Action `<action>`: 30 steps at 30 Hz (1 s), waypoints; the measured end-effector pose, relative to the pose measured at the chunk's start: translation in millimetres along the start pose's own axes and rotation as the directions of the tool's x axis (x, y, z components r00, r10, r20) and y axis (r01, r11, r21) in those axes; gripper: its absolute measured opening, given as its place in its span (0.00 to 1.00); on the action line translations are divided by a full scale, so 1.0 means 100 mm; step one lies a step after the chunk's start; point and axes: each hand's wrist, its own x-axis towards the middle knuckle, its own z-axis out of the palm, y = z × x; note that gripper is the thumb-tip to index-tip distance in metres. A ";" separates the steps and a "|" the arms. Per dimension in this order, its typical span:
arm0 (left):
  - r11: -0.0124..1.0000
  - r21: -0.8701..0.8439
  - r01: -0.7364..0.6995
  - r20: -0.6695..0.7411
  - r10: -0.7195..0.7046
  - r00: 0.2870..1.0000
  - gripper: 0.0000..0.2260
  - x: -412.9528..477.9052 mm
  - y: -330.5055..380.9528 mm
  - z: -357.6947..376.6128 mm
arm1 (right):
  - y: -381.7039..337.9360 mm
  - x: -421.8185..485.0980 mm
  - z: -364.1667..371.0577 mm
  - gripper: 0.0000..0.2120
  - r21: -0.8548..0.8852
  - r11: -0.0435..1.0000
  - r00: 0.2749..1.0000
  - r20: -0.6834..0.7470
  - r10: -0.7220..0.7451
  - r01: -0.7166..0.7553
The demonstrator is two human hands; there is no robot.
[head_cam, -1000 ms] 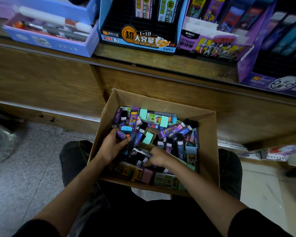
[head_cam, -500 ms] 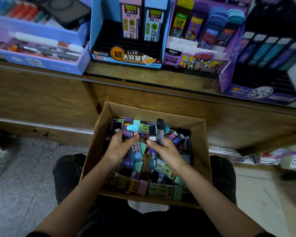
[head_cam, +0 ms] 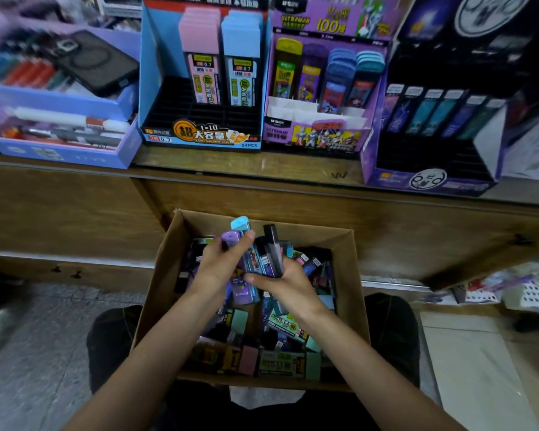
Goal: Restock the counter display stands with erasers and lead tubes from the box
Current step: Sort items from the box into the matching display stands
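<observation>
A cardboard box [head_cam: 352, 269] full of erasers and lead tubes rests on my lap. My left hand [head_cam: 221, 265] grips a bunch of tubes with purple and light-blue caps [head_cam: 240, 227], held upright over the box. Beside it, my right hand [head_cam: 287, 281] holds dark lead tubes [head_cam: 273, 247], their black caps pointing up. The two hands touch above the box's middle. On the counter stand a blue display stand [head_cam: 199, 132] with two tube stacks, a purple Ultraman stand [head_cam: 321, 135] and a dark purple stand [head_cam: 430, 178].
A blue tray [head_cam: 59, 150] with pens and a phone case sits at the counter's left. The wooden counter front [head_cam: 75, 206] rises just behind the box. Papers lie low on the right; tiled floor [head_cam: 28, 353] is on the left.
Both hands have lifted out of the box with tubes and come together higher up. The view has tilted up, showing more of the display stands.
</observation>
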 end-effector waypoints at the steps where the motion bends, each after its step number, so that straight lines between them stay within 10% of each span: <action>1: 0.998 -0.058 0.019 0.070 -0.014 0.997 0.13 -0.03 0.03 -0.02 | -0.02 -0.01 -0.04 0.13 0.009 1.000 1.000 0.001 -0.004 0.004; 8: 0.976 -0.202 0.076 0.357 0.001 0.934 0.17 -0.16 0.02 -0.04 | -0.22 -0.08 -0.19 0.18 0.023 1.000 0.997 0.081 0.002 -0.004; 18: 0.956 -0.284 0.077 0.269 0.002 0.963 0.09 -0.20 0.11 0.07 | -0.22 -0.13 -0.18 0.22 0.317 0.946 0.996 -0.039 0.080 -0.063; 20: 0.951 -0.306 0.042 0.244 0.036 0.969 0.10 -0.21 0.18 0.09 | -0.27 -0.15 -0.21 0.07 0.178 0.984 0.996 -0.084 0.015 0.000; 24: 0.969 -0.240 -0.052 0.196 0.101 0.975 0.08 -0.24 0.37 0.11 | -0.44 -0.23 -0.34 0.11 -0.105 0.974 0.961 -0.170 -0.217 0.202; 30: 0.965 -0.200 -0.172 0.214 0.215 0.953 0.04 -0.26 0.72 0.23 | -0.84 -0.31 -0.59 0.20 0.028 0.971 0.961 -0.154 -0.228 0.235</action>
